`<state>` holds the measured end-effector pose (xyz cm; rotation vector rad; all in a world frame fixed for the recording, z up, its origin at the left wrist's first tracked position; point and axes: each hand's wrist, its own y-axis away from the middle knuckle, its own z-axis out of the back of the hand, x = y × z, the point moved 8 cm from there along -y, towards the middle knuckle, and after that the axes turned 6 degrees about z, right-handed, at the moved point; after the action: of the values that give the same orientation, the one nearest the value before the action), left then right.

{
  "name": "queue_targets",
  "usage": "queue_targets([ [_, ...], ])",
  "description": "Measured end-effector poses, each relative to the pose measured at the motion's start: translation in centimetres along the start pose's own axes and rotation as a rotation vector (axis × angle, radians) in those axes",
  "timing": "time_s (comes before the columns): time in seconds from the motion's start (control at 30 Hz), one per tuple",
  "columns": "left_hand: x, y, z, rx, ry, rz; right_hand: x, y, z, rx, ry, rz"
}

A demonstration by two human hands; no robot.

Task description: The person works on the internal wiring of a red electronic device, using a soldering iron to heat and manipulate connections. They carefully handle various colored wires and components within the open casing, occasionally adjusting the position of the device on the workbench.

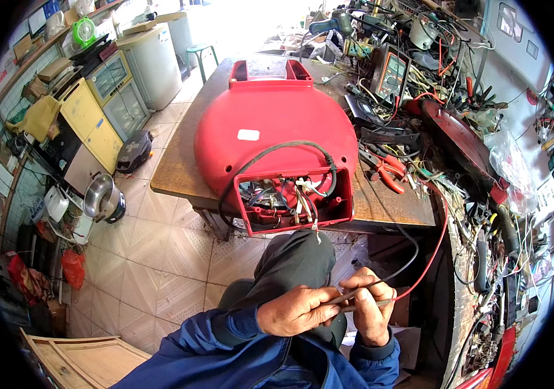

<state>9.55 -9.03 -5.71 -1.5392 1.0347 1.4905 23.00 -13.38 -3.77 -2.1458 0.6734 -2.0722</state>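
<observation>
Over my lap, my left hand (295, 311) and my right hand (369, 311) come close together, both closed on a pair of thin test probes (348, 297). From my right hand trail a black lead (413, 249) and a red lead (438, 245). At the table's near edge lies a round red appliance shell (274, 123), its underside up. Its open box-shaped compartment (295, 228) shows loose wires and connectors inside. A dark power cord (277, 148) loops over that compartment. Neither hand touches the shell.
On the table's right stand a multimeter (392, 74) and red-handled pliers (387, 172). Tangled wires and tools heap along the right bench, with a dark red round lid (458, 139). A metal pot (103, 198) sits on the tiled floor; cabinets (92, 123) line the left wall.
</observation>
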Motion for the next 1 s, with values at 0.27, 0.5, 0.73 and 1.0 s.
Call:
queue_targets([
  [0.27, -10.5, 6.1, 8.7, -0.973, -0.654, -0.369, 8.4, -7.3, 6.5, -0.37, 0.413, 0.235],
  [0.5, -14.0, 2.9, 11.3, -0.907, -1.019, -0.46, 5.5, -16.4, 6.0, -0.232, 0.645, 0.338],
  [0.73, -14.8, 1.9, 15.4, -0.808, -0.784, -0.523, 1.1, -18.1, 6.5, -0.139, 0.611, 0.137],
  [1.0, -13.2, -1.0, 19.3, -0.686, -0.249, -0.345, -1.3, -17.3, 7.8, -0.078, 0.478, 0.035],
])
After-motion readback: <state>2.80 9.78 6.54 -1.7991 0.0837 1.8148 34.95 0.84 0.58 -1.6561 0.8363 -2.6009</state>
